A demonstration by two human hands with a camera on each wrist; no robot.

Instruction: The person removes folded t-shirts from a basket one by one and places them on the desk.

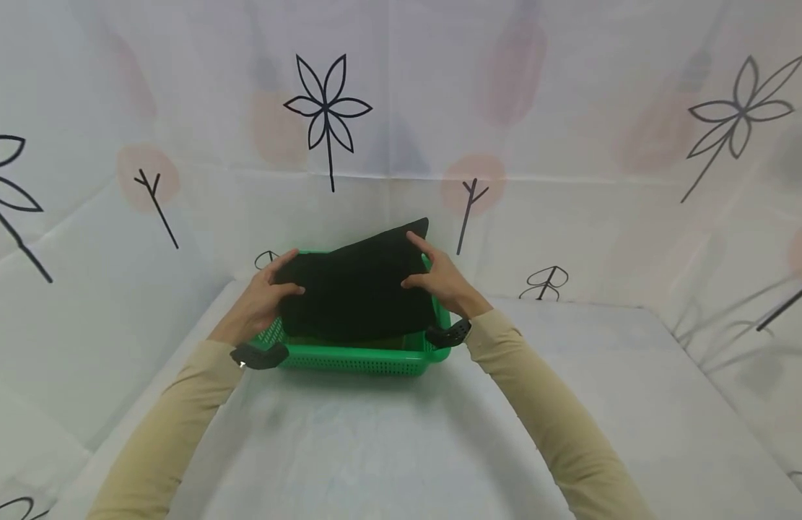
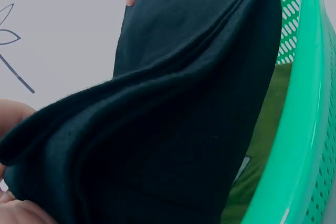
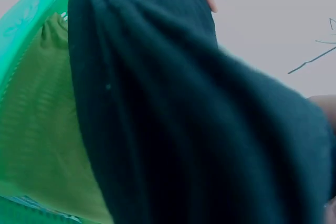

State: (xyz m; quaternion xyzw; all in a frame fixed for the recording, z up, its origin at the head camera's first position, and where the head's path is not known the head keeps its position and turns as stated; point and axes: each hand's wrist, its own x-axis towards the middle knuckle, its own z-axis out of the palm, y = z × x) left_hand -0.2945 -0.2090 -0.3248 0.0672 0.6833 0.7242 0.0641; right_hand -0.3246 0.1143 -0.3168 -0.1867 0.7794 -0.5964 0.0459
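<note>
A folded black cloth, its exact kind not clear, is held up at both sides over a green plastic basket. My left hand pinches its left edge between thumb and fingers. At the right edge my right hand grips the cloth, whose top right corner stands higher than the left. Several soft folded layers of the black cloth show in the left wrist view. Below it, an olive-green cloth lies in the basket, mostly covered in the head view.
The basket stands on a white-covered table, near a white backdrop printed with line flowers and pale coloured shapes. Table surface extends in front of the basket and to its right.
</note>
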